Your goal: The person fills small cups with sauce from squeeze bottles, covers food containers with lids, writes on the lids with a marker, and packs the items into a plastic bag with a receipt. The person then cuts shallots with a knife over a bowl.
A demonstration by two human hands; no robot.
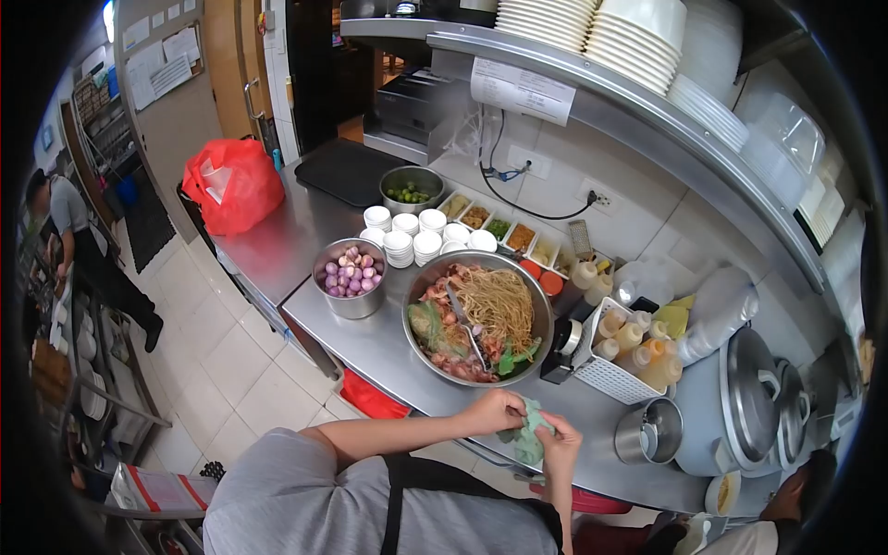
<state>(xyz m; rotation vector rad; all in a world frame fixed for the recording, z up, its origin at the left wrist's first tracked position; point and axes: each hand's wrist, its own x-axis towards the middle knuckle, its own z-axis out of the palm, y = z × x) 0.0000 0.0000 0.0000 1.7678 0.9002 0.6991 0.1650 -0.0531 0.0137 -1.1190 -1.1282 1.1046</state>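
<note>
Both hands hold a crumpled pale green cloth or thin plastic piece (529, 435) in front of the counter edge. My left hand (495, 413) pinches its upper left part, and my right hand (561, 440) grips it from the right. Just beyond them stands a large steel bowl (413, 344) with noodle-like strands (492, 301), reddish pieces, green leaves and metal tongs (467, 328) inside. Left of the bowl is a steel pot (359, 306) of peeled purple shallots (350, 274). Whether the green piece is cloth or plastic, I cannot tell.
White cups (427, 243) and a bowl of green fruits (407, 191) sit behind. To the right are a white basket (610, 370) of squeeze bottles, a steel pot (649, 432) and large lidded pots (751, 398). Another person (74, 222) stands far left; a partly visible person (795, 495) is lower right.
</note>
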